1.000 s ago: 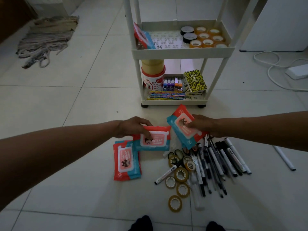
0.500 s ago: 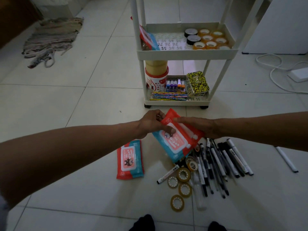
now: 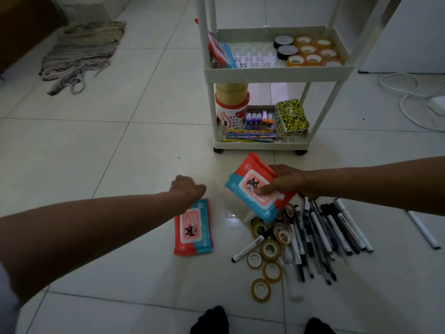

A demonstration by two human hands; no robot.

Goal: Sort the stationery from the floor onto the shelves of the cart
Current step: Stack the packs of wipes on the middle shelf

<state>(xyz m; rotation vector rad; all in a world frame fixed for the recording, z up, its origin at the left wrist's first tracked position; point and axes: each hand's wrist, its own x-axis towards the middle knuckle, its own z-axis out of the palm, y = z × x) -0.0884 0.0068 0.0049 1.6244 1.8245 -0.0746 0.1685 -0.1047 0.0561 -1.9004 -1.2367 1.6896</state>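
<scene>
the right hand (image 3: 284, 183) is holding a stack of wipe packs (image 3: 258, 186) just above the floor, thumb pressing on the printed top and fingers curling under the far edge; it looks like two packs together, though the lower one is barely showing. the left hand (image 3: 186, 189) is hanging loosely curled with nothing in it, just over the far end of the last wipe pack on the floor (image 3: 192, 227), which is lying flat to the left of the pens and tape rings (image 3: 301, 239). to do this well, the left hand should probably be pinching that pack by its far edge, while the right is keeping its stack level so the lower pack is not slipping. the cart (image 3: 277, 73) is standing far ahead, a similar pack already leaning at the left of its upper shelf.
</scene>
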